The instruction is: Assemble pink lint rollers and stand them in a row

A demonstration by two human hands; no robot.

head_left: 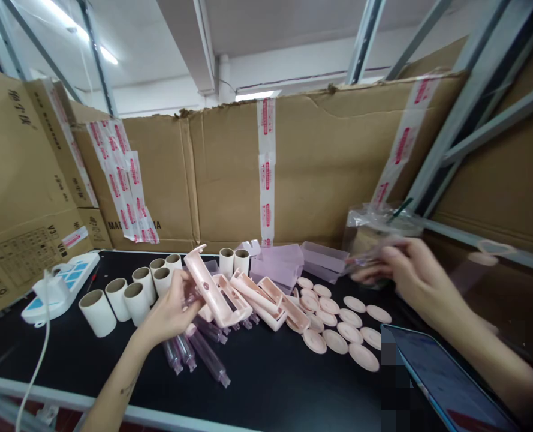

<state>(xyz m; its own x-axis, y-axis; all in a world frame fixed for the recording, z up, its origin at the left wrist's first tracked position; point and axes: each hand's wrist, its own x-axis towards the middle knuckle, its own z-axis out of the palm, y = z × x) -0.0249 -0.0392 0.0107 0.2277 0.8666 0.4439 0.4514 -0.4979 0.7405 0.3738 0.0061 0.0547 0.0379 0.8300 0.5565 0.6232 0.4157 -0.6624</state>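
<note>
My left hand (174,306) is closed on a pale pink plastic housing (205,285), an elongated open frame tilted above the table. Beneath and beside it lie more pink housings (259,300) in a pile. Clear purplish tubes (210,351) with narrow tips stick out under my left hand. At the right, my right hand (407,270) is blurred, its fingers pinched around a thin translucent piece I cannot identify. Behind that hand stands a clear plastic bag (360,231) with its contents partly hidden. Pink oval discs (336,341) are spread between the two hands.
White cardboard tubes (98,313) stand at the left, near a power strip (63,288) with a cable. Translucent purple sheets (277,264) lie at the back. A phone (446,378) rests at the right front. Cardboard walls (315,174) and metal posts enclose the black table (270,390).
</note>
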